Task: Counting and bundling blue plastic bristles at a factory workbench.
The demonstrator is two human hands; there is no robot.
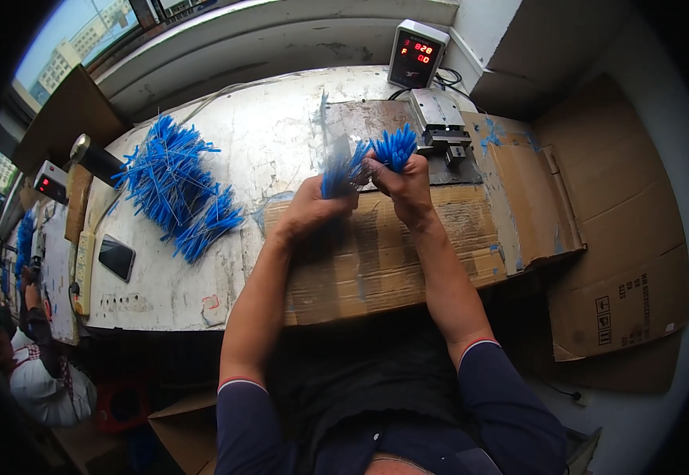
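My left hand (317, 207) is closed around a bundle of thin blue strips (343, 170), which look like short wires or tubes and are blurred by motion. My right hand (408, 190) grips a second bundle of blue strips (394, 148), their ends fanning out above the fist. The two fists are close together over the worktable, just in front of a metal plate. Left of them lies a large loose heap of the same blue strips (172, 170), with thin pale strands among them. Exactly what kind of strips they are, I cannot tell.
A box with a lit red display (417, 55) stands at the back right beside a small metal press (439, 115). Flattened cardboard (439, 229) covers the table's front edge. A phone (116, 257) and a power strip (85, 273) lie left. Another person (47, 380) sits far left.
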